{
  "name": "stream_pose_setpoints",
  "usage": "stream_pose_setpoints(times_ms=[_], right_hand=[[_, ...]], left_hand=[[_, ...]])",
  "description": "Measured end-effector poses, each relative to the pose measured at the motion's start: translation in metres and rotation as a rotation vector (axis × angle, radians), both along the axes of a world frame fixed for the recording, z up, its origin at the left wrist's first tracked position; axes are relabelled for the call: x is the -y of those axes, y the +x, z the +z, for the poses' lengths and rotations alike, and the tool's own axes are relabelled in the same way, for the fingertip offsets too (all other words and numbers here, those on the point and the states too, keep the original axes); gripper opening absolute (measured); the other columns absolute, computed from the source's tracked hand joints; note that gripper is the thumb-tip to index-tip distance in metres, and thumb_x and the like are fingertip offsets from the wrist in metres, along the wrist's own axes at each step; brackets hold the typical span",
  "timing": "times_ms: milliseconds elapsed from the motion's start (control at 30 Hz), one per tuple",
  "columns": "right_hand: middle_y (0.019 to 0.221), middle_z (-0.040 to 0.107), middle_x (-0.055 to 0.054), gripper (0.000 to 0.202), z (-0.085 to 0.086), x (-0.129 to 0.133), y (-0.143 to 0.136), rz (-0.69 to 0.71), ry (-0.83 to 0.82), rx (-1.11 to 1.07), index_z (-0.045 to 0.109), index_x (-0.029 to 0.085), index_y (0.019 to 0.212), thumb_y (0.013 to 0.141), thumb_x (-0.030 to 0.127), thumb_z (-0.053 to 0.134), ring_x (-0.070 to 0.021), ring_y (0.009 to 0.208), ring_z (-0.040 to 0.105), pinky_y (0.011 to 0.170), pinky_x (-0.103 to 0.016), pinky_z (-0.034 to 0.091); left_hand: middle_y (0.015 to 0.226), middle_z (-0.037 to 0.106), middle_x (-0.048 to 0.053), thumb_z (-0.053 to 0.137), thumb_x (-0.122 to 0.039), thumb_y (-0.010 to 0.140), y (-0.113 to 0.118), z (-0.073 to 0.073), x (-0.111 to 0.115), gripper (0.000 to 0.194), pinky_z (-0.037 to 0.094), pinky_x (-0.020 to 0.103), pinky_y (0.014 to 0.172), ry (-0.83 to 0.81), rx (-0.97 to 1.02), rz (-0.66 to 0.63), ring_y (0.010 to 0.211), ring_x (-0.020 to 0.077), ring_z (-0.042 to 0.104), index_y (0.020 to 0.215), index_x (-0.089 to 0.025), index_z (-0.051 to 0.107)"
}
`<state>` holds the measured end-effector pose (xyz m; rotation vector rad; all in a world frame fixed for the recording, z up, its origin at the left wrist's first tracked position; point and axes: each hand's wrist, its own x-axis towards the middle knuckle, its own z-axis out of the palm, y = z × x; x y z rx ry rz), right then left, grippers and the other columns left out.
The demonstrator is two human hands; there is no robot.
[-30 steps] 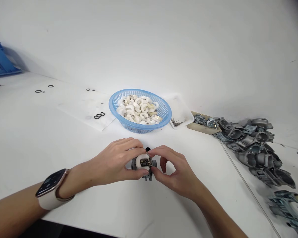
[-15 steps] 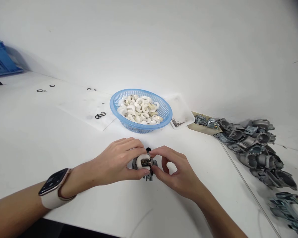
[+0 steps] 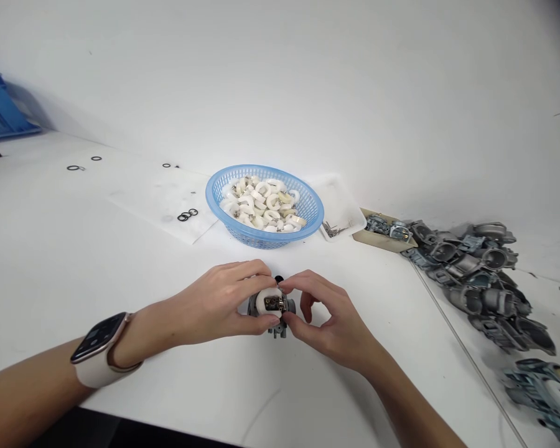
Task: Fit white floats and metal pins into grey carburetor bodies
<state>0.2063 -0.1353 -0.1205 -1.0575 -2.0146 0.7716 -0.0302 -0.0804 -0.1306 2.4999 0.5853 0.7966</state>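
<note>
A grey metal carburetor (image 3: 292, 306) stands on the white table between my hands. A white ring-shaped float (image 3: 262, 302) lies on top of it, with brass parts (image 3: 274, 303) showing in its opening. My left hand (image 3: 228, 298) wraps round the left side, its thumb at the near edge of the float and its fingers at the far edge. My right hand (image 3: 331, 317) has thumb and index finger on the right side, by the float's hinge end. Whether a small pin sits between those fingertips is hidden.
Behind my hands stands a blue basket (image 3: 213, 210) of white floats. Beside it are a white tray (image 3: 354, 219) with thin metal pins and a box (image 3: 378, 241) of metal parts. Carburetor bodies (image 3: 466, 267) are piled at right. Black rings (image 3: 183, 216) lie at left near a blue crate (image 3: 0, 112).
Both hands keep their hold on the carburetor and float, with only slight shifts of the fingers. The whole view has moved a little.
</note>
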Motion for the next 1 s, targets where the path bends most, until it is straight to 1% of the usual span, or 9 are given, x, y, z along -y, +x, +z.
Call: stream_pose_setpoints(times_ms=[167,300,533,633,800,900,1000], right_hand=[[0.109,0.069,0.001,0.045,-0.0007,-0.001,0.0009,0.0,0.011,0.01,0.064,0.032,0.125,0.088,0.007,0.066,-0.0097,0.067,0.053,0.064,-0.025,0.052],[0.11,0.07,0.002,0.047,0.0007,-0.0004,0.0014,0.005,0.023,0.02,0.063,0.035,0.126,0.089,0.006,0.065,-0.0095,0.068,0.053,0.062,-0.023,0.051],[0.107,0.069,0.002,0.043,0.0001,0.0,0.0006,-0.016,0.022,0.031,0.062,0.033,0.122,0.088,0.006,0.065,-0.0086,0.065,0.051,0.053,-0.021,0.045],[0.107,0.068,0.002,0.044,-0.0002,-0.0003,0.0011,-0.021,0.012,0.043,0.061,0.033,0.123,0.088,0.007,0.065,-0.0082,0.063,0.05,0.055,-0.021,0.047],[0.109,0.068,0.002,0.051,0.0003,-0.0011,0.0035,-0.004,0.002,0.051,0.06,0.034,0.129,0.086,0.006,0.065,-0.0091,0.067,0.053,0.064,-0.024,0.051],[0.111,0.068,0.002,0.049,0.001,-0.0013,0.0045,-0.014,-0.014,0.047,0.061,0.032,0.126,0.085,0.004,0.063,-0.0092,0.067,0.053,0.066,-0.026,0.051],[0.108,0.068,0.002,0.046,0.0012,-0.001,0.0049,-0.026,-0.046,0.037,0.062,0.032,0.123,0.085,0.005,0.062,-0.0091,0.066,0.053,0.065,-0.026,0.05]], left_hand=[[0.104,0.066,0.003,0.069,-0.035,0.097,0.0001,0.0005,0.0005,0.025,0.05,0.029,0.073,0.036,0.017,0.007,0.084,0.0163,0.062,0.115,-0.019,0.064],[0.103,0.066,0.004,0.07,-0.036,0.096,0.0006,-0.0008,0.0005,0.025,0.05,0.03,0.074,0.07,0.032,0.019,0.085,0.0169,0.063,0.112,-0.018,0.064],[0.102,0.066,0.004,0.071,-0.036,0.094,0.0014,-0.0023,0.0003,0.025,0.049,0.03,0.073,0.095,0.029,0.039,0.084,0.0173,0.063,0.112,-0.018,0.065],[0.103,0.066,0.004,0.071,-0.035,0.094,0.0007,-0.0021,0.0005,0.026,0.049,0.03,0.072,0.095,0.03,0.031,0.084,0.0171,0.063,0.113,-0.018,0.064],[0.103,0.066,0.004,0.069,-0.037,0.097,-0.0003,-0.0015,0.0004,0.027,0.049,0.03,0.073,0.101,0.011,0.024,0.085,0.0173,0.062,0.116,-0.019,0.063],[0.103,0.066,0.004,0.069,-0.037,0.097,0.0006,-0.0015,-0.0006,0.026,0.049,0.03,0.073,0.099,0.015,0.022,0.084,0.0172,0.062,0.115,-0.019,0.063],[0.103,0.066,0.004,0.068,-0.037,0.097,0.0014,-0.0006,-0.0014,0.026,0.049,0.03,0.073,0.09,0.015,0.023,0.084,0.0173,0.062,0.116,-0.019,0.064]])
